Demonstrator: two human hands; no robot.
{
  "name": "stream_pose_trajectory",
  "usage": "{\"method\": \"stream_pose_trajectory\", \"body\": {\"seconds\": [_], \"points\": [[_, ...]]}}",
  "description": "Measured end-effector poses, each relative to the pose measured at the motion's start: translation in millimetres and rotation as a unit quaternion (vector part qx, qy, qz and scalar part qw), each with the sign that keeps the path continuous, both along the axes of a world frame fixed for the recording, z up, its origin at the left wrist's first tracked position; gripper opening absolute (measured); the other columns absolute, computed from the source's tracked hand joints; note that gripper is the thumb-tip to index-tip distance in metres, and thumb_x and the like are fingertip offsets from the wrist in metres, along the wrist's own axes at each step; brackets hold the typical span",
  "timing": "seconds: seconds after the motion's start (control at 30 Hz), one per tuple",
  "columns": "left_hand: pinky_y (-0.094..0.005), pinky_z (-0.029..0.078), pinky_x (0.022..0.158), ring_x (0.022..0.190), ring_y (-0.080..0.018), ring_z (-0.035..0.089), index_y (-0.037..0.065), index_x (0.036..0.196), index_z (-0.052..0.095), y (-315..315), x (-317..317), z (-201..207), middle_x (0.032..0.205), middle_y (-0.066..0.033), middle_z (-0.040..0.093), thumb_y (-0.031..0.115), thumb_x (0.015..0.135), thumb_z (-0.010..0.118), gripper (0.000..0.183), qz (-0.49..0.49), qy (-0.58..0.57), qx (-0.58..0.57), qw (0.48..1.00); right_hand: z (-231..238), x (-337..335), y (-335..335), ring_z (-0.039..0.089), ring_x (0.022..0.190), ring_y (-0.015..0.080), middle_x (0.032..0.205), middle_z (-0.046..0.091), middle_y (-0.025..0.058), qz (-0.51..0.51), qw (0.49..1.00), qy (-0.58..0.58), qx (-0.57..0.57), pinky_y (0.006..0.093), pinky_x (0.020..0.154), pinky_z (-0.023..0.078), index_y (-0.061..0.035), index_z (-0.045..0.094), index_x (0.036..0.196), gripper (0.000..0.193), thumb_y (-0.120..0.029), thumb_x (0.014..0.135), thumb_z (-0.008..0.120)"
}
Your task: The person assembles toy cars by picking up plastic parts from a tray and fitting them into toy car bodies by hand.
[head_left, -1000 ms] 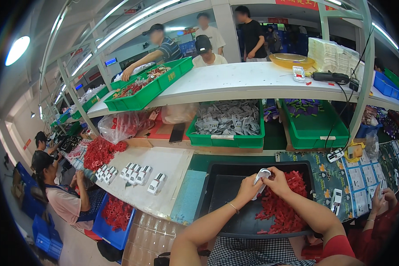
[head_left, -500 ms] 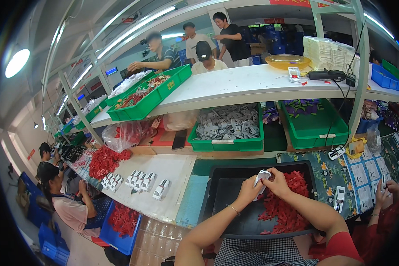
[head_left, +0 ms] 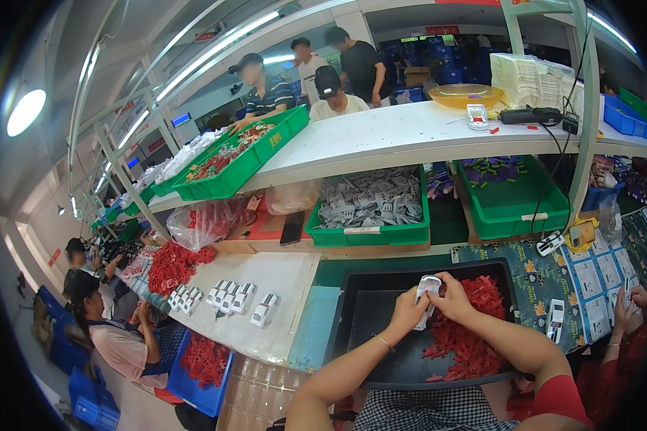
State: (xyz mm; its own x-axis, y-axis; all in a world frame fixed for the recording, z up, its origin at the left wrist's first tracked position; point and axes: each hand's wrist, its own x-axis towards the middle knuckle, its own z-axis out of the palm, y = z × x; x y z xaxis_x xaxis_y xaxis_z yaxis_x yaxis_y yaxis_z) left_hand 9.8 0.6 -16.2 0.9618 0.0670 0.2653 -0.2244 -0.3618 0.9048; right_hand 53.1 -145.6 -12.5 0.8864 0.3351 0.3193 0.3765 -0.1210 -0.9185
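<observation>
Over the black tray [head_left: 352, 316], both hands grip a white toy car body [head_left: 429, 284]. My left hand [head_left: 408, 310] holds it from the left and below, fingers closed. My right hand [head_left: 451, 297] pinches its right side. Any small part between the fingers is hidden. Red plastic parts [head_left: 467, 337] lie heaped in the tray's right half, beneath my right forearm. Left of the tray, several white toy cars [head_left: 230, 297] stand in rows on a pale board, and one toy car [head_left: 264, 310] sits apart from them.
A green bin of grey-white parts [head_left: 370, 205] and a green bin of purple and green pieces [head_left: 510, 208] stand under the white shelf [head_left: 381, 136]. A blue bin of red parts [head_left: 201, 366] is low left. A co-worker's hands [head_left: 629, 305] hold something white at right.
The toy car body has turned in my hands and now points more upright. Behind the shelf, a person in a striped shirt has lowered an arm toward the green bin.
</observation>
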Motion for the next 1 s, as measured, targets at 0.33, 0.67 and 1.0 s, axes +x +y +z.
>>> {"method": "stream_pose_trajectory", "body": {"seconds": [0.33, 0.67, 1.0], "points": [[-0.0414, 0.048, 0.063, 0.073, -0.0405, 0.062, -0.002, 0.095, 0.059, 1.2, -2.0, 8.3, 0.076, -0.0246, 0.061, 0.019, 0.084, 0.055, 0.024, -0.008, -0.005, 0.014, 1.000, 11.7, -6.7, -1.3, 0.060, 0.084, 0.0115, 0.093, 0.061, 0.0080, 0.020, 0.998, 0.025, 0.057, 0.0263, 0.072, 0.050, 0.0027, 0.052, 0.107, 0.032, -0.005, 0.080, 0.065], [-0.0421, 0.047, 0.064, 0.073, -0.0403, 0.062, -0.001, 0.093, 0.059, 0.8, -4.3, 15.1, 0.075, -0.0237, 0.061, 0.019, 0.084, 0.055, 0.023, -0.019, -0.030, 0.049, 0.998, 9.1, -6.8, -2.8, 0.059, 0.080, 0.0107, 0.089, 0.062, 0.0081, 0.030, 0.994, 0.036, 0.095, 0.0260, 0.068, 0.049, 0.0033, 0.053, 0.104, 0.032, -0.007, 0.077, 0.067], [-0.0379, 0.047, 0.062, 0.067, -0.0326, 0.062, -0.001, 0.091, 0.058, 3.5, -0.2, 7.1, 0.072, -0.0198, 0.060, 0.020, 0.086, 0.053, 0.022, -0.036, 0.002, 0.032, 0.999, 18.5, -4.5, -8.0, 0.059, 0.074, 0.0107, 0.083, 0.063, 0.0075, 0.017, 0.998, 0.031, 0.053, 0.0259, 0.065, 0.049, 0.0034, 0.057, 0.096, 0.029, -0.010, 0.073, 0.069]]}}
